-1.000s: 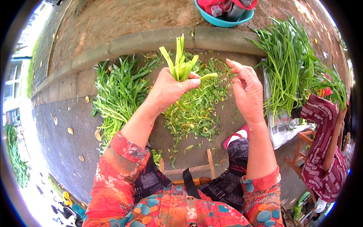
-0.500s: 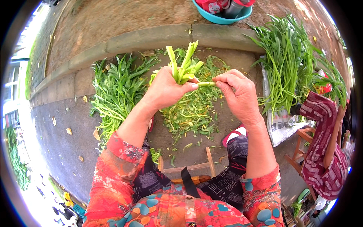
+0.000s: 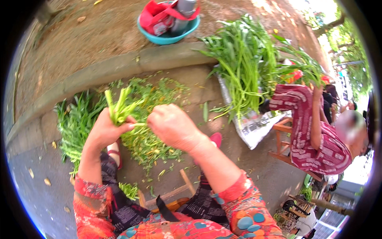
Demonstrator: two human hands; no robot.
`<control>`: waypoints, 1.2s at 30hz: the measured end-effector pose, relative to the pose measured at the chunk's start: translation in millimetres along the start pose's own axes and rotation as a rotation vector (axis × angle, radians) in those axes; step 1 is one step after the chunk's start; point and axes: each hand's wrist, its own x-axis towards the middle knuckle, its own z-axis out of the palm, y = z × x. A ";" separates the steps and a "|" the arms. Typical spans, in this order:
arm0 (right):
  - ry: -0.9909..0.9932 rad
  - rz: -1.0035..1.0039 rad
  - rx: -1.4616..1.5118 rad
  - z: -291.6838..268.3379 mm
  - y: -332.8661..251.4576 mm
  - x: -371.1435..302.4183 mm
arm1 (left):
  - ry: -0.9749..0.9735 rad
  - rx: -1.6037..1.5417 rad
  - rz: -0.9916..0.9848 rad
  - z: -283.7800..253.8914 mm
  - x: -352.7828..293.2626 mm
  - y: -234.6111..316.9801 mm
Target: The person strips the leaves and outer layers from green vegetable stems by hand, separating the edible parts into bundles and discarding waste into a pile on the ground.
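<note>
My left hand (image 3: 102,130) is closed around a short bunch of pale green water spinach stems (image 3: 118,106), their hollow cut ends pointing up. One stem sticks out sideways from under the left thumb toward my right hand (image 3: 172,125). My right fingers are curled closed at that stem's end, their tips mostly hidden behind the back of the hand. Beneath both hands, a scatter of torn leaves and stem bits (image 3: 153,153) covers the pavement. A heap of leafy water spinach (image 3: 77,121) lies to the left of my left hand.
A large pile of long-stemmed greens (image 3: 244,59) lies on a white sack (image 3: 254,133) at right. Beyond the stone curb (image 3: 159,59) stands a blue basin (image 3: 167,39) holding a red bag and a grey flask. A person in maroon patterned clothes (image 3: 298,119) sits at right, holding greens.
My view has swung to the right, so the hands and heaps appear farther left and more of the seated person shows. My right hand has turned, its back now toward me. Both hands stay closed.
</note>
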 end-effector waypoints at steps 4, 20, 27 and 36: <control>0.022 0.053 0.031 -2.3 -4.3 1.0 | 0.015 0.036 -0.086 1.7 -1.4 4.6; 0.125 0.652 0.527 -3.8 0.6 4.6 | 0.082 -0.035 -0.036 9.5 -2.2 11.7; 0.256 0.670 0.434 -10.8 17.9 -0.6 | 0.127 -0.112 0.043 7.8 4.4 12.4; 0.137 0.764 0.514 -16.4 10.3 3.7 | 0.126 -0.202 0.043 5.6 2.9 3.4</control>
